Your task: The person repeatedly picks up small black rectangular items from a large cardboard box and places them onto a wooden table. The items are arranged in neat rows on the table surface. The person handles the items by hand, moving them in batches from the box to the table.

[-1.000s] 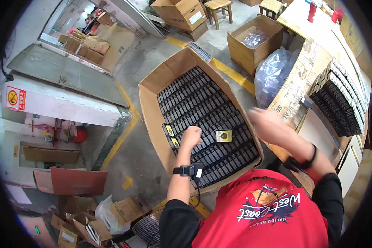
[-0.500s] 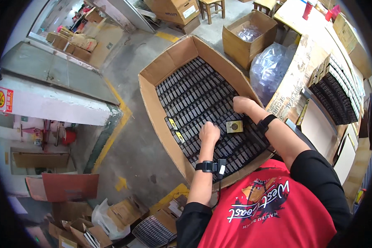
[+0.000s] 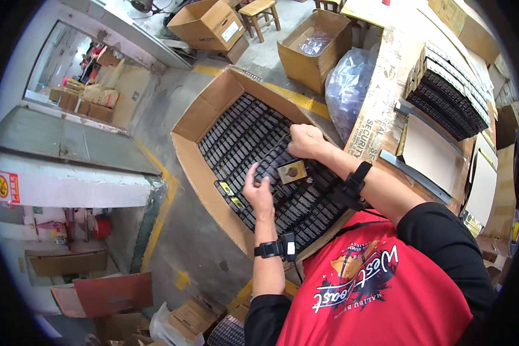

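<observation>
A large open cardboard carton [image 3: 185, 134] stands in front of me, packed with rows of small black-and-grey boxes [image 3: 236, 130]. Between my two hands a row of these black boxes [image 3: 273, 160] is held, tilted up from the others. My left hand [image 3: 258, 193] is closed on its near-left end, thumb and fingers bent round it. At the far-right end my right hand [image 3: 305, 140] grips it with curled fingers. A small yellow-and-black box with a dark round mark [image 3: 292, 172] lies just beside the row. Two yellow-faced boxes [image 3: 227, 188] sit along the carton's left wall.
To the right is a workbench [image 3: 360, 124] bearing a stack of black box rows [image 3: 447, 89] and a flat tray-like cardboard piece [image 3: 432, 153]. Beyond the carton stand a smaller open carton [image 3: 288, 57] and a clear plastic bag [image 3: 352, 86]. Wooden stools [image 3: 259, 8] are farther back.
My hands have taken hold of a row of black boxes and raised it, tilted. The left hand's fingers have turned upward. The whole view has shifted, moving the bench leftward in the picture.
</observation>
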The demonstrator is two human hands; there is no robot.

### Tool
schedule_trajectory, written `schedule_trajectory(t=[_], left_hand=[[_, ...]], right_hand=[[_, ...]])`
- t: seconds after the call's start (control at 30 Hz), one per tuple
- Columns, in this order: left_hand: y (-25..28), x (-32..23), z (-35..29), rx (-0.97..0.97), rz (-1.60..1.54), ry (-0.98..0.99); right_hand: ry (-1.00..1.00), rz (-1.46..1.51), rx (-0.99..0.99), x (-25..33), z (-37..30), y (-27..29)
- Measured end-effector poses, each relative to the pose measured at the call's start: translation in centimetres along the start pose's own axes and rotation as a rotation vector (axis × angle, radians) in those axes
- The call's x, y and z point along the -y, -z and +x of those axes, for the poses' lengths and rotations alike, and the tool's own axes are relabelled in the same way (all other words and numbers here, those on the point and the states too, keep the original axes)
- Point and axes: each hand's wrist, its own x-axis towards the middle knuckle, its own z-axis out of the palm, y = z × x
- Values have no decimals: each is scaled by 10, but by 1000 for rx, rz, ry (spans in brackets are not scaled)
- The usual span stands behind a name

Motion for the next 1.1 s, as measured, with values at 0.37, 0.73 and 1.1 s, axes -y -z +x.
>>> schedule_trajectory(t=[0.37, 0.73, 1.1], left_hand=[[-17, -93, -34, -24, -110, -362], [-91, -61, -38, 127, -123, -318], [-146, -74, -20, 290, -47, -465]], right_hand=[[109, 606, -311, 2, -50, 76], [53, 589, -442, -76, -61, 107], [-7, 1074, -553, -134, -73, 116]])
